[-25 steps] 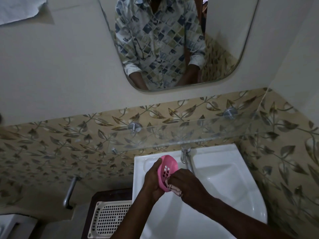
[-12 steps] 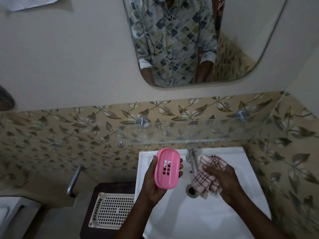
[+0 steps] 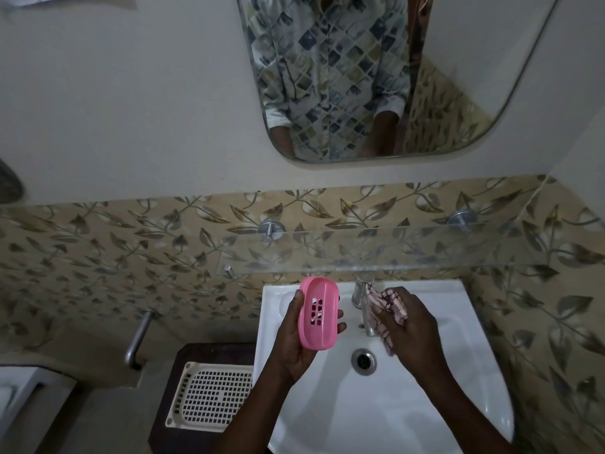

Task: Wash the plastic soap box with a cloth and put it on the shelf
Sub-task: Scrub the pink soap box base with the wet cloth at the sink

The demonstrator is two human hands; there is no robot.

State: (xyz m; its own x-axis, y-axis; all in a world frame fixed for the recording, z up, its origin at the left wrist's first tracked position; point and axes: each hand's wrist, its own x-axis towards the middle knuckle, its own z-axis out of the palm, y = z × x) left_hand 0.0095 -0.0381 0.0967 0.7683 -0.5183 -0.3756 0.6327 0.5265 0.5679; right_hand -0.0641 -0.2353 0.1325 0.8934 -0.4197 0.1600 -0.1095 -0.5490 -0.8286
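- Below the glass shelf (image 3: 376, 249), your hands are over the white sink (image 3: 376, 404).
- Your left hand (image 3: 296, 345) fingers clasp the pink soap box (image 3: 319, 314).
- Your right hand (image 3: 411, 326) fingers bunch the cloth (image 3: 386, 301) beside the tap (image 3: 361, 290).

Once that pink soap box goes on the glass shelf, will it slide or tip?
The soap box looks like rigid, light plastic, probably wet from washing, so it may skid on the smooth glass shelf. Laid flat, its low, broad shape seems unlikely to tip.

Forearms bare; mirror shows a shirt (image 3: 330, 77) in diamond print, sleeves rolled up
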